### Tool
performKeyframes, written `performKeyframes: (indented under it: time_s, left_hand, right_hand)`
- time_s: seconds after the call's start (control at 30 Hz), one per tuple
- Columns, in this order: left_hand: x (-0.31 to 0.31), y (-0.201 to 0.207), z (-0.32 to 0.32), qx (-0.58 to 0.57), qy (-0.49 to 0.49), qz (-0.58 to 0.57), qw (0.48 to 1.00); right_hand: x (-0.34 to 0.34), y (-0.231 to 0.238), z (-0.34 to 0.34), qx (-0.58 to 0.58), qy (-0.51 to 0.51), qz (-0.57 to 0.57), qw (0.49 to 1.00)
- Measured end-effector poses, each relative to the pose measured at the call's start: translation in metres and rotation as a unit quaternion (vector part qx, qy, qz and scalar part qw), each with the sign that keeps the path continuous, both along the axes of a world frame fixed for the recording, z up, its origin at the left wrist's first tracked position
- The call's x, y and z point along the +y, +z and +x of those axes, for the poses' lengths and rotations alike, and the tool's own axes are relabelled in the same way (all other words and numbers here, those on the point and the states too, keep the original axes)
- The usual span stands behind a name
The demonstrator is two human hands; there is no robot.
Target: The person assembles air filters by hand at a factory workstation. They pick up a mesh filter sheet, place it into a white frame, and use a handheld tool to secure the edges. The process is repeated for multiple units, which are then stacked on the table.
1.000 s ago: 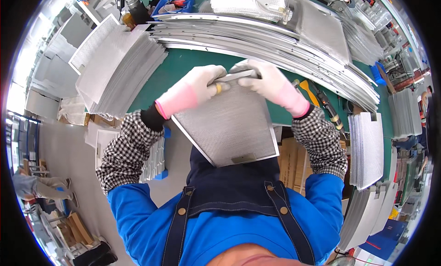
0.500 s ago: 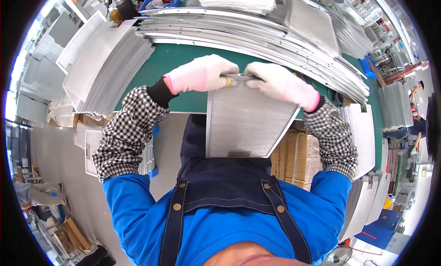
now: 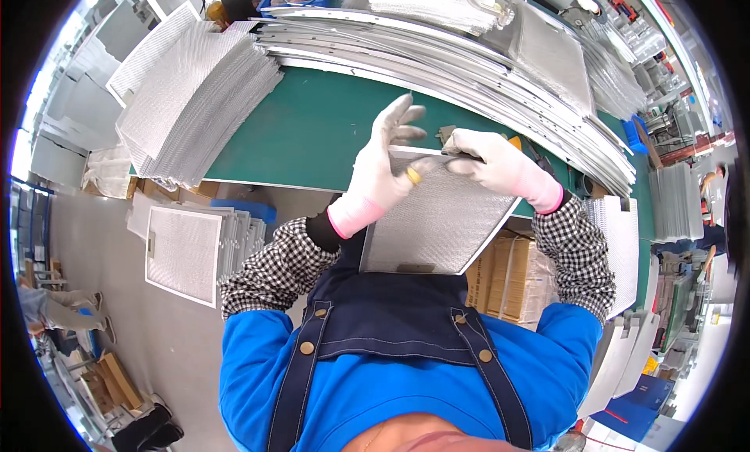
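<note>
Beyond both gloved hands, a green workbench (image 3: 312, 132) is carrying stacks of mesh filter panels (image 3: 187, 100). Under the left hand (image 3: 380, 171), fingers spread, a framed mesh panel (image 3: 441, 221) is leaning against the person's apron; the right hand (image 3: 500, 167) is gripping its top edge.

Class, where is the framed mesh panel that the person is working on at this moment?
In the head view the framed mesh panel sits centre, tilted against the person's chest at the near edge of the green table. The left hand and right hand are at its top edge.
</note>
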State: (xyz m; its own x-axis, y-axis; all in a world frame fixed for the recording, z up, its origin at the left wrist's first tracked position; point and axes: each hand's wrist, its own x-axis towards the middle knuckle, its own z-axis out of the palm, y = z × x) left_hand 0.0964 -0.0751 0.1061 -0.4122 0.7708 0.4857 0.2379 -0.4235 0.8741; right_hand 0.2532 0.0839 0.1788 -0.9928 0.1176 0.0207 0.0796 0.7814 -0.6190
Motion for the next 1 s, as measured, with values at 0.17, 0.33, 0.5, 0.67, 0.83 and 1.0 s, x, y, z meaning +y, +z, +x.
performKeyframes:
  time_s: [0.17, 0.33, 0.5, 0.67, 0.83, 1.0]
  left_hand:
    - [-0.011, 0.004, 0.007, 0.022, 0.053, 0.005, 0.998]
    - [-0.047, 0.027, 0.009, 0.022, 0.06, -0.097, 0.993]
    - [-0.075, 0.045, 0.01, 0.08, 0.022, -0.122, 0.989]
    - [-0.066, 0.043, -0.005, -0.039, 0.054, -0.155, 0.986]
    - [-0.048, 0.016, -0.035, 0.155, 0.143, -0.101, 0.972]
    - [-0.045, 0.011, -0.042, 0.147, 0.16, -0.14, 0.966]
  right_hand:
    - [-0.006, 0.018, 0.005, -0.032, 0.006, -0.035, 0.999]
    - [0.008, 0.029, 0.012, -0.143, 0.031, -0.149, 0.978]
    - [0.005, 0.046, 0.004, -0.264, 0.062, -0.158, 0.95]
    - [0.001, 0.027, -0.009, -0.136, 0.056, -0.08, 0.986]
    - [-0.009, -0.013, -0.037, 0.055, 0.021, 0.161, 0.985]
    - [-0.022, -0.024, -0.056, 0.099, -0.01, 0.329, 0.939]
